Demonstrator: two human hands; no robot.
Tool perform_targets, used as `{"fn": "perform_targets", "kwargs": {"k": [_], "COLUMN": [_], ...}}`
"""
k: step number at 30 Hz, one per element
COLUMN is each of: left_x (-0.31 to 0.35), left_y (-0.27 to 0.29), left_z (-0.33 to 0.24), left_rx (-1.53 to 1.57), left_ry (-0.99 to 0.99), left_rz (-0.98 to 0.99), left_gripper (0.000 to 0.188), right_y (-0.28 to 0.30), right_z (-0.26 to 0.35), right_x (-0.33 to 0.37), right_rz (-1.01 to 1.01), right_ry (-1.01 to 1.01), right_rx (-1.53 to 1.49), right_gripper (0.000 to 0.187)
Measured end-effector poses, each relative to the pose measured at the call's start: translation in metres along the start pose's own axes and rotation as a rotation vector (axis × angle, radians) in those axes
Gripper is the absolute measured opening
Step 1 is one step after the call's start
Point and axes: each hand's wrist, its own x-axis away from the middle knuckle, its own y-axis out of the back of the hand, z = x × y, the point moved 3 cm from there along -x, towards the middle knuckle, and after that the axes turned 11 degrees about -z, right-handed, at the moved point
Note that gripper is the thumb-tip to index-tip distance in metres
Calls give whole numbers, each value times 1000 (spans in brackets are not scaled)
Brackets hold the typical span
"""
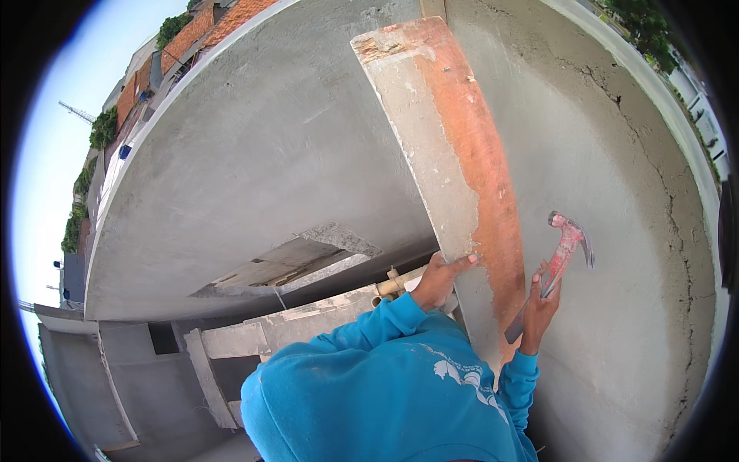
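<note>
A long wooden plank (489, 154), orange-brown and partly coated with grey cement, runs from my body up and away, its far end worn and crusted. My left hand (437, 283) grips the plank's left edge, thumb lying over the cement-coated face. On the other side, my right hand (536, 317) is closed round the handle of a claw hammer (568, 240). Worn red paint covers the hammer's upper part, and its head points up, apart from the plank. The dark lower end of the handle overlaps the plank's right edge. My sleeves are blue.
Grey plastered wall surfaces (254, 177) surround me, with a long crack (666, 185) on the right. At left is a rectangular opening (285, 266) below the plaster. A pipe (394, 285) and concrete beams (292, 319) sit beside my left arm. Tiled roofs (188, 35) lie beyond.
</note>
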Motion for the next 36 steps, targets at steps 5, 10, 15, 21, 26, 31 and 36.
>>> {"fn": "perform_targets", "kwargs": {"k": [5,10,15,21,26,31,36], "left_x": [-5,2,4,-33,-69,-100,-99], "left_y": [9,12,13,33,12,-16,-24], "left_z": [6,-5,-57,-123,-195,-234,-239], "left_rx": [-26,-213,-570,-267,103,300,339], "left_ry": [9,36,-99,-367,-503,-478,-346], "left_rz": [92,100,251,260,404,325,321], "left_gripper": [42,61,82,103,89,66,41], "right_y": [-17,-19,-14,-14,-14,-12,-11], "right_z": [-35,-34,-42,-35,-28,-20,-18], "right_x": [-7,-8,-5,-3,-10,-11,-10], "right_rz": [138,230,223,219,225,243,237], "right_ry": [-145,-130,-152,-192,-186,-222,-142], "right_rx": [-86,-82,-83,-130,-118,-91,-61], "right_gripper": [45,40,31,23,24,26,32]}}
